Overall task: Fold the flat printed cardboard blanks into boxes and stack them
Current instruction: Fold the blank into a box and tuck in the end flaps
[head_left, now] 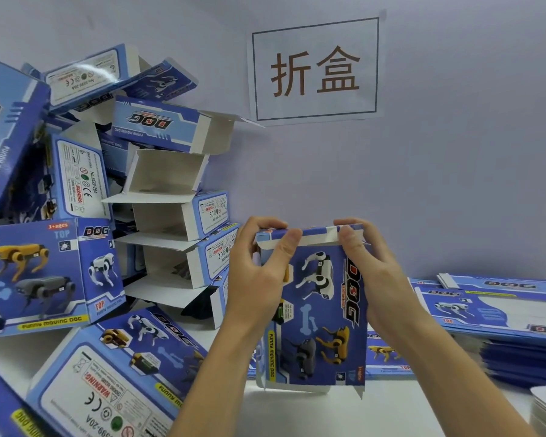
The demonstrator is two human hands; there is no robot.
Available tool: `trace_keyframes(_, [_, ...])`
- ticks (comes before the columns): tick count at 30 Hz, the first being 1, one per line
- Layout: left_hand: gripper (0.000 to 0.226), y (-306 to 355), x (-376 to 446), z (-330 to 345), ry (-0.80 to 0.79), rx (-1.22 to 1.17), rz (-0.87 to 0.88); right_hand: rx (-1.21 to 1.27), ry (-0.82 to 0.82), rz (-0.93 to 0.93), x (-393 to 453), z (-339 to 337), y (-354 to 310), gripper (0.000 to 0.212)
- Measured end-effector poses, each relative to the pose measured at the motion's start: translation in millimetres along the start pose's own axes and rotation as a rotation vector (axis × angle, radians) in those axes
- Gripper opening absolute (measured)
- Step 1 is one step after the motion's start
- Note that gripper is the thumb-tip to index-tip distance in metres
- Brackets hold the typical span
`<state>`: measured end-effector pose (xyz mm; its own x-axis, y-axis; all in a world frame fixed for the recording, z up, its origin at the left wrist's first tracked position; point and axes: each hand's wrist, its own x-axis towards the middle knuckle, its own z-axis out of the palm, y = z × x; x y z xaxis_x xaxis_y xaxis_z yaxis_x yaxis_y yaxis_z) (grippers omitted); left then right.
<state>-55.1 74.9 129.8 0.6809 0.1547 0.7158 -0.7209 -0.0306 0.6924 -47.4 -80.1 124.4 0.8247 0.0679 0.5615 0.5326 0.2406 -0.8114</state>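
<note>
Head view: both hands' fingers (292, 244) hide box (322, 310) top flap.

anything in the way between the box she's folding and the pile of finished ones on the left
Nothing visible blocks it. Both the left hand and the right hand grip the box at its top flap, and the bare table runs leftward from it to the pile of folded boxes.

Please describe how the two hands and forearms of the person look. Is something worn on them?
Both are bare: the left hand and the right hand have no gloves, rings or watch in view. No sleeves cover the forearms as far as the picture shows. Fingernails are short.
</note>
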Motion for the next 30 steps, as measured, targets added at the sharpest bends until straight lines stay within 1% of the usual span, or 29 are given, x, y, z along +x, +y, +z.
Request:
trace_keyframes(3, [0.023, 2.2, -0.4, 2.2, 0.029, -0.018, -0.007, -0.030, 0.014, -0.023, 0.9, 1.4, 1.2, 0.035])
trace_keyframes(5, [0.019, 4.9, -0.7, 2.4, 0.039, -0.049, -0.015, -0.024, 0.004, -0.013, 0.9, 1.1, 1.1, 0.040])
trace_keyframes(7, [0.019, 6.8, -1.0, 2.1, 0.038, -0.068, -0.028, -0.002, -0.009, 0.004, 0.7, 0.4, 0.2, 0.043])
trace_keyframes(11, [0.024, 10.3, 0.6, 0.4, -0.001, -0.077, -0.068, 0.057, -0.023, 0.026, 0.5, -2.6, -2.4, 0.035])
trace_keyframes(15, [0.016, 11.7, 4.9, -3.4, -0.096, -0.066, -0.099, 0.105, -0.033, 0.047, -1.3, -7.3, -4.0, 0.033])
trace_keyframes(17, [0.016, 10.7, 6.1, -5.8, -0.130, -0.078, -0.129, 0.112, -0.053, 0.058, -2.4, -9.3, -4.0, 0.030])
trace_keyframes(20, [0.015, 7.4, 8.2, -9.8, -0.134, -0.133, -0.176, 0.129, -0.082, 0.075, -3.4, -11.5, -3.9, 0.027])
trace_keyframes(22, [0.021, 5.3, 8.7, -10.5, -0.137, -0.170, -0.192, 0.151, -0.092, 0.077, -3.8, -12.7, -2.7, 0.022])
trace_keyframes(24, [0.031, 4.1, 7.2, -8.9, -0.114, -0.186, -0.170, 0.169, -0.094, 0.069, -5.3, -13.6, -1.4, 0.019])
trace_keyframes(26, [0.032, 3.0, 5.4, -6.6, -0.075, -0.183, -0.132, 0.151, -0.097, 0.051, -6.3, -13.4, -0.6, 0.022])
trace_keyframes(30, [0.015, -1.2, 2.9, -3.0, -0.031, -0.129, -0.045, 0.052, -0.068, 0.019, -5.8, -9.8, -2.2, 0.033])
